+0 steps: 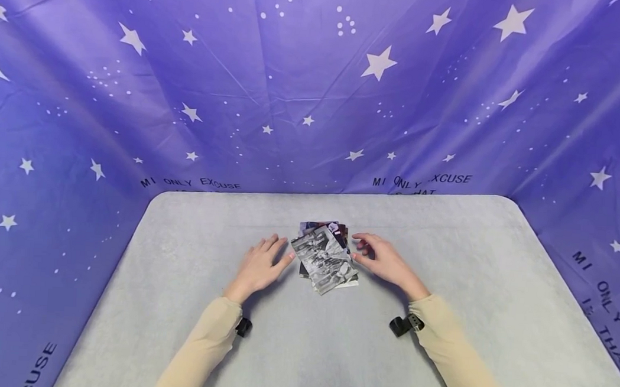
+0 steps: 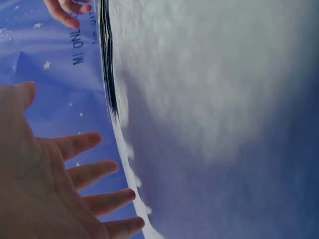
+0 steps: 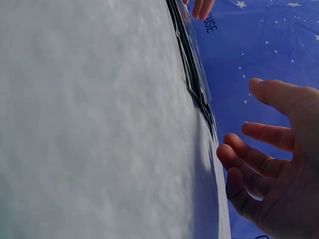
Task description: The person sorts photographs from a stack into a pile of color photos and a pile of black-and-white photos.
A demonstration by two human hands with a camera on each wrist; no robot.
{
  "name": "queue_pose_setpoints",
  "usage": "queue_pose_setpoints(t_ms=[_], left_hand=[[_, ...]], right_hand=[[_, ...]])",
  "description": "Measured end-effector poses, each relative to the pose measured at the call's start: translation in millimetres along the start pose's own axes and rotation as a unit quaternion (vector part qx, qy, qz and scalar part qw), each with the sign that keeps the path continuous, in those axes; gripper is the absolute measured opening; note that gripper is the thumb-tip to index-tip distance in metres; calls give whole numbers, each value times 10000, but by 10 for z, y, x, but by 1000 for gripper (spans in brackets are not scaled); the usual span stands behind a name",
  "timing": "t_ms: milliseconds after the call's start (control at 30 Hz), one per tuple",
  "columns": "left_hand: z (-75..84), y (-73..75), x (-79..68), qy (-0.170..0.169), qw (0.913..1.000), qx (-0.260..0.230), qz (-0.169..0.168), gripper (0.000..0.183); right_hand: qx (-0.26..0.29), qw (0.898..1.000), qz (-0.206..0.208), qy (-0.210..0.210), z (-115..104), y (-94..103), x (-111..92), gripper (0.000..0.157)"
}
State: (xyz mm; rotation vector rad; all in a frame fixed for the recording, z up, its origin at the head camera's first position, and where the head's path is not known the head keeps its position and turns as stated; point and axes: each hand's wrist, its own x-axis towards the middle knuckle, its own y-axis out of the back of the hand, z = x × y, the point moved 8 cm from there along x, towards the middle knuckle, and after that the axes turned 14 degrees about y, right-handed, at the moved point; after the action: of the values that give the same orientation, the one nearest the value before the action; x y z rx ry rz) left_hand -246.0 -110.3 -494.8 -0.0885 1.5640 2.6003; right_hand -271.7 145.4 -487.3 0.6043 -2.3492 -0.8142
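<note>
Mid-frame, two hands: one left hand (image 1: 260,265), one right hand (image 1: 385,263). Lower in frame, two beige sleeves (image 1: 199,343) and two black wrist cameras (image 1: 244,328). At centre, one pile of picture cards (image 1: 323,255), too overlapped to count; one monochrome card (image 1: 326,263) on top. One grey table (image 1: 327,348).

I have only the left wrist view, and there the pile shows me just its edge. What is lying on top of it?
Observer: A black-and-white picture, set at a slant; the head view shows it.
Operator: Thank you. Is there something of colour under it?
Observer: Yes, coloured pictures stick out beyond its far side.
Operator: Of the right hand I see only a small part. Is it holding anything?
Observer: No, in the right wrist view the right hand has nothing in its palm or fingers.
</note>
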Motion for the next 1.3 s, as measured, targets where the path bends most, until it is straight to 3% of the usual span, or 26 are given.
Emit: queue_pose_setpoints(t_ms=[233,533,967,1300], left_hand=[[142,-56,-47,-261,9996,-105,-1,67],[166,-98,-66,61,10000,16,26,71],[229,-148,-55,126,9998,-134,-1,55],[287,-156,8,166,9995,-148,-203,57]], right_hand=[[95,9999,-26,47,-67,-84,60,51],[121,9997,-207,51,-77,-158,120,58],[224,9995,-227,55,-93,-224,92,57],[276,9994,-218,-80,-125,-235,66,58]])
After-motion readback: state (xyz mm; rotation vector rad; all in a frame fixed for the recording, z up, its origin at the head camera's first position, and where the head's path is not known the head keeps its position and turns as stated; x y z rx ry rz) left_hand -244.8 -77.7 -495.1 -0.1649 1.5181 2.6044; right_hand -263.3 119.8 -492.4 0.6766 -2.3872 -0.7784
